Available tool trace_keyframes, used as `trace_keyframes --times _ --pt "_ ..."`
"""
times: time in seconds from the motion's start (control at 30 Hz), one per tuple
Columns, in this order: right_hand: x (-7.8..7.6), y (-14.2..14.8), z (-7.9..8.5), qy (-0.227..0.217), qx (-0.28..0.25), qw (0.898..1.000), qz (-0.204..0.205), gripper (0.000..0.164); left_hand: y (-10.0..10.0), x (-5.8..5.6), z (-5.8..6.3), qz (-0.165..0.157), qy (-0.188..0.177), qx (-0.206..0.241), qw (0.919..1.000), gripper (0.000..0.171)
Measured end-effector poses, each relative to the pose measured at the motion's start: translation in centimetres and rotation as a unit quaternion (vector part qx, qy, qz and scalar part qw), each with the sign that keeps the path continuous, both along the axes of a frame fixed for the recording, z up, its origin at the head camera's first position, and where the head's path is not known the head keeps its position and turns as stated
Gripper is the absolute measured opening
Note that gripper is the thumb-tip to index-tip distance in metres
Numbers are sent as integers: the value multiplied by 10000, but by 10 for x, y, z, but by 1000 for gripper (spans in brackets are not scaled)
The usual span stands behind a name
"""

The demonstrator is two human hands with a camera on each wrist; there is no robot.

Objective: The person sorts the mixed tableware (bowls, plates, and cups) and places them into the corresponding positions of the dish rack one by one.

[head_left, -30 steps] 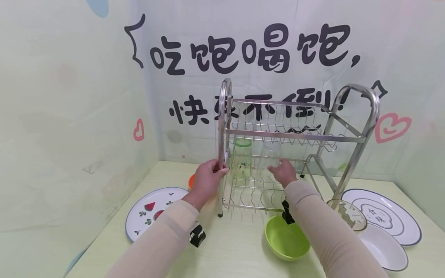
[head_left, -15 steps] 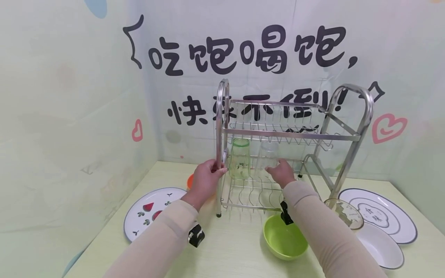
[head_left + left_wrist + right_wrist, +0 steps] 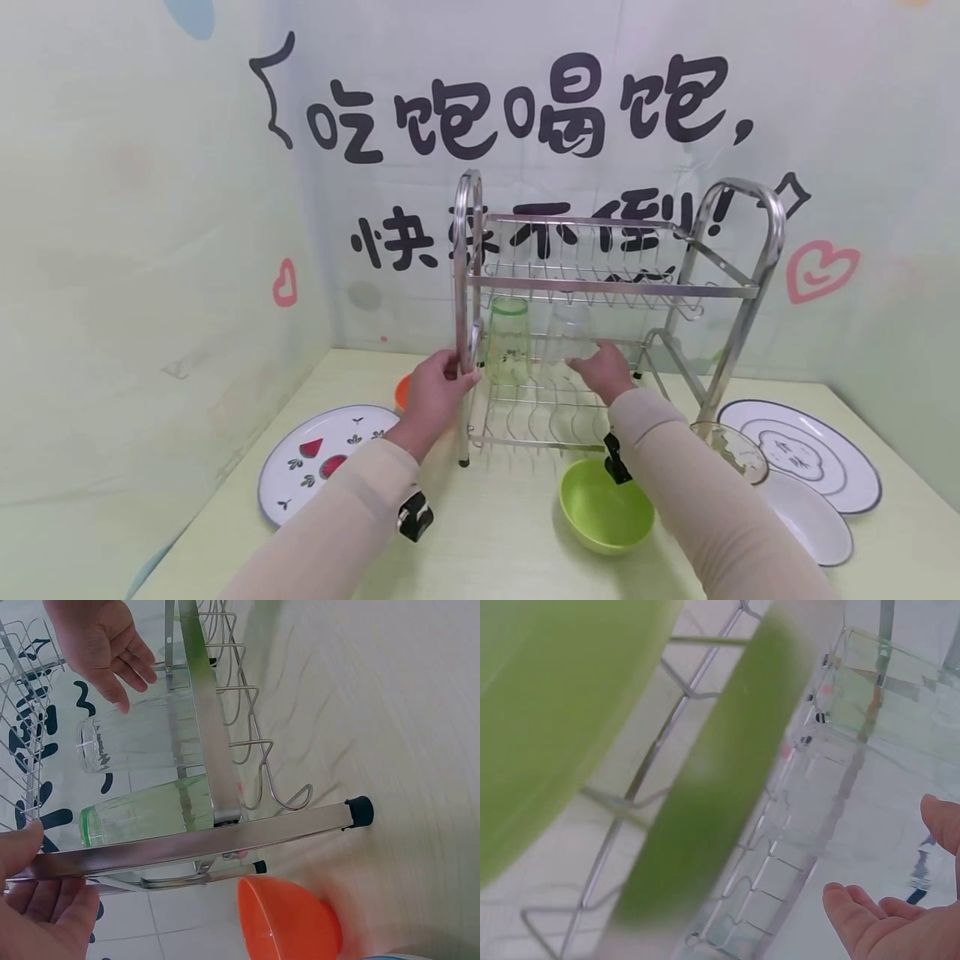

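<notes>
A two-tier metal dish rack (image 3: pixel 615 288) stands on the table. My left hand (image 3: pixel 435 396) grips its left front post, thumb on one side and fingers on the other in the left wrist view. On the lower tier a green-tinted glass (image 3: pixel 508 342) stands upside down by the left end. Beside it is a clear glass (image 3: pixel 564 332), hard to make out against the wall. My right hand (image 3: pixel 606 372) reaches in at that clear glass's right side, its thumb and fingers (image 3: pixel 844 904) spread apart and not wrapped round it.
A green bowl (image 3: pixel 606 510) sits in front of the rack. Left are a watermelon-patterned plate (image 3: pixel 288 450) and an orange bowl (image 3: pixel 289 919) behind my left hand. To the right lie a white oval plate (image 3: pixel 847 467), a white dish (image 3: pixel 813 521) and an amber-rimmed glass bowl (image 3: pixel 738 450).
The whole head view has slid slightly left across the frame. Both hands keep nearly the same places relative to the rack and glasses.
</notes>
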State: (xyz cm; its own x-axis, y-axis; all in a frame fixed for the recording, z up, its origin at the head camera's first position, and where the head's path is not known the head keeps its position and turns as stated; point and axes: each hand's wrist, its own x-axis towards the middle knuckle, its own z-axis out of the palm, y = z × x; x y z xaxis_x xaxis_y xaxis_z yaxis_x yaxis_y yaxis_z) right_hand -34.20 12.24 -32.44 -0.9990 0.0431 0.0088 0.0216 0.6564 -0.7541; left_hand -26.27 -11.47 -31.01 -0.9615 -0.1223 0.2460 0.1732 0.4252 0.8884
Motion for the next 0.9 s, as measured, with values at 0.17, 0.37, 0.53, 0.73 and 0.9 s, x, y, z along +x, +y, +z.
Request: trace_keyframes --times 0.17,0.37,0.53,0.73,0.9 --pt "9 2 9 7 227 9997 135 74 -3 1 -4 86 35 110 9999 37" --pt "22 6 18 138 324 9986 397 74 -7 4 -8 163 -41 168 9997 36" --pt "32 7 23 128 181 9984 523 74 -8 8 -11 251 -81 39 9996 38" --pt "44 9 30 173 156 9981 570 76 -8 14 -11 188 10 -180 9997 38" --pt "55 7 38 218 317 9970 676 75 -11 21 -10 45 71 -228 9997 36"
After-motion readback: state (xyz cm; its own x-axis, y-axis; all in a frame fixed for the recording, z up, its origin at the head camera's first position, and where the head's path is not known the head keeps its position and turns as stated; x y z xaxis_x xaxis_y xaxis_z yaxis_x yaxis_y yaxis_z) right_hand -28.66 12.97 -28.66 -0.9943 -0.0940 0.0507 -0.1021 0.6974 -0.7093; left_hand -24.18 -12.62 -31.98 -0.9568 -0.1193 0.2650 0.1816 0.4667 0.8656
